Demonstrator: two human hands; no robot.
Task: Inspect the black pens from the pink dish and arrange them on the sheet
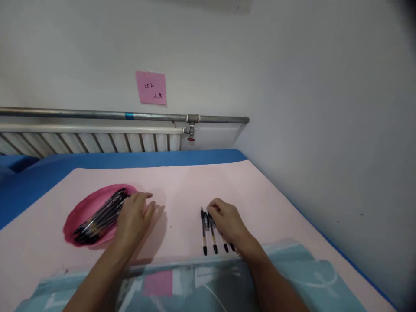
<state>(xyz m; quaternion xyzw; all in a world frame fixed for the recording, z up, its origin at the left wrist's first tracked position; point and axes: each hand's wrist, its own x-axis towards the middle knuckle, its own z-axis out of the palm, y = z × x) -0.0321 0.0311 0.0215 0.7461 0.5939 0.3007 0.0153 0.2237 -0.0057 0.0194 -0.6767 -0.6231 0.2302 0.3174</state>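
Several black-capped pens (204, 236) lie side by side on the pink table cover, pointing away from me. Small dark, clear-bodied pieces that look like pen caps (206, 222) rest between them. Over the far part of this row is my right hand (225, 220), its fingers curled and pinched together at the pen tips; whatever is between them is hidden. My left hand (134, 219) hovers at the right rim of a pink oval basket (73, 223), thumb and forefinger apart with nothing visible between them. Inside the basket is a heap of black pens (102, 214), partly covered by that hand.
Pale pink sheeting (182, 184) covers the blue surface (156, 159). Light blue patterned cloth (302, 271) lies along the near edge. Behind are a radiator (120, 142), a metal pipe (97, 114) and a pink note (151, 88) on the wall; another wall stands right.
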